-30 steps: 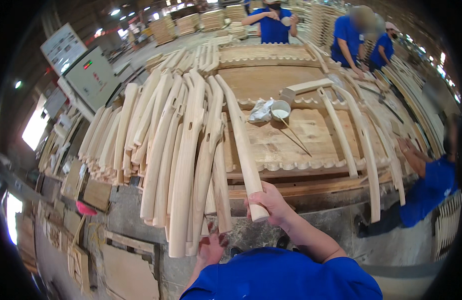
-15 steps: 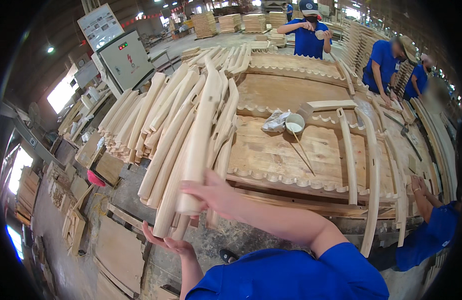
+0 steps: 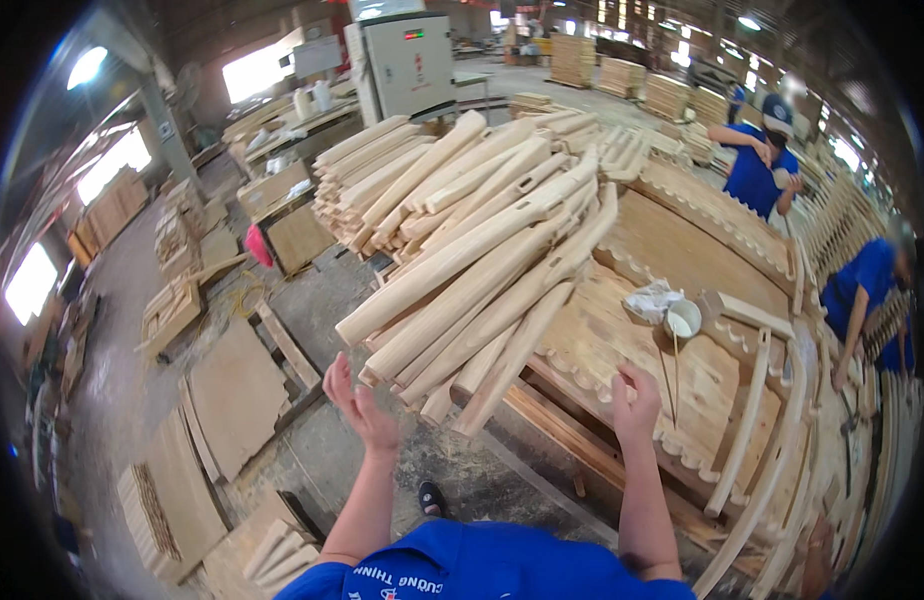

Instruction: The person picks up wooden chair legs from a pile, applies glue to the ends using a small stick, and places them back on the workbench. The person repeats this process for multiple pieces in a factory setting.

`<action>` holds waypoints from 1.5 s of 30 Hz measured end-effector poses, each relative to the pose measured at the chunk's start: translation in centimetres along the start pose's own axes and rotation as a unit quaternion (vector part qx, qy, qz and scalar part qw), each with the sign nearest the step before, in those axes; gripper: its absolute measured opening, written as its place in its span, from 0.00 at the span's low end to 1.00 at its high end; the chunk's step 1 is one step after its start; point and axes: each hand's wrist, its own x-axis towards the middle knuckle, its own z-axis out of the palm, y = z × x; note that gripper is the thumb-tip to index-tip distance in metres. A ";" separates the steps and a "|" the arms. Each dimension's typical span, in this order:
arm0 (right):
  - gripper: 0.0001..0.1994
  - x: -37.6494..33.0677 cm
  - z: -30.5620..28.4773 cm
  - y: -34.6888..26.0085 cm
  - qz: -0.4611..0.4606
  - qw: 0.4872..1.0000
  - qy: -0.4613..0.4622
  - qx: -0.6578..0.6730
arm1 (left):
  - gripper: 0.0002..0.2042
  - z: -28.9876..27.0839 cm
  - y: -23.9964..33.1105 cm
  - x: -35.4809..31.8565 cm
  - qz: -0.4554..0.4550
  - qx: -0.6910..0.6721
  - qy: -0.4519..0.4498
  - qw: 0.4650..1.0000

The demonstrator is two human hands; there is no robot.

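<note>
A large pile of pale, rounded wooden pieces [image 3: 472,245], several with slots cut near their far ends, lies fanned out before me. My left hand [image 3: 362,408] is raised just off the near ends of the pile, fingers apart and holding nothing. To the right of the pile, my right hand [image 3: 637,400] hovers over the front edge of the wooden worktable [image 3: 622,310]; its fingers are loosely bent and empty. Nearest to that hand are a scalloped wooden strip [image 3: 602,390] and a thin stick [image 3: 675,375] leaning from a white-filled pot [image 3: 682,318].
A crumpled white plastic bag [image 3: 650,300] lies beside the pot. Long curved wooden parts [image 3: 747,420] rest at the table's right. Two co-workers [image 3: 762,165] in blue stand beyond it. Flat boards [image 3: 242,390] lie on the floor at left; a grey control cabinet [image 3: 412,65] stands behind the pile.
My hands have let go of the wooden piece they held, which now lies on the pile. They have drawn apart, the right one moving right. The view has turned left.
</note>
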 end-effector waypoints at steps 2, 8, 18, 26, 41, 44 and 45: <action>0.08 -0.5 0.0 1.2 -0.007 1.000 0.012 -0.020 | 0.19 -2.0 -1.9 0.9 -0.010 -0.021 0.049 0.999; 0.08 -1.6 1.3 2.2 0.003 0.997 -0.001 -0.078 | 0.15 -3.5 -6.1 9.5 -0.366 -0.209 -0.025 0.907; 0.09 -1.5 1.4 3.7 0.227 0.970 0.092 0.003 | 0.21 2.4 -21.9 29.2 -0.453 -0.227 -0.175 0.844; 0.16 10.1 2.6 -12.7 0.142 0.964 0.194 0.115 | 0.16 5.6 -32.2 45.5 -0.479 -0.251 -0.199 0.817; 0.23 22.5 36.3 -35.1 0.343 0.850 -0.376 0.133 | 0.36 9.4 -42.4 60.0 -0.446 -0.140 -0.409 0.783; 0.24 23.6 45.2 -34.3 0.361 0.827 -0.360 0.236 | 0.43 13.1 -45.1 62.4 -0.449 -0.132 -0.482 0.741; 0.25 23.9 48.9 -33.7 0.377 0.818 -0.345 0.263 | 0.43 14.5 -45.4 62.7 -0.449 -0.129 -0.501 0.729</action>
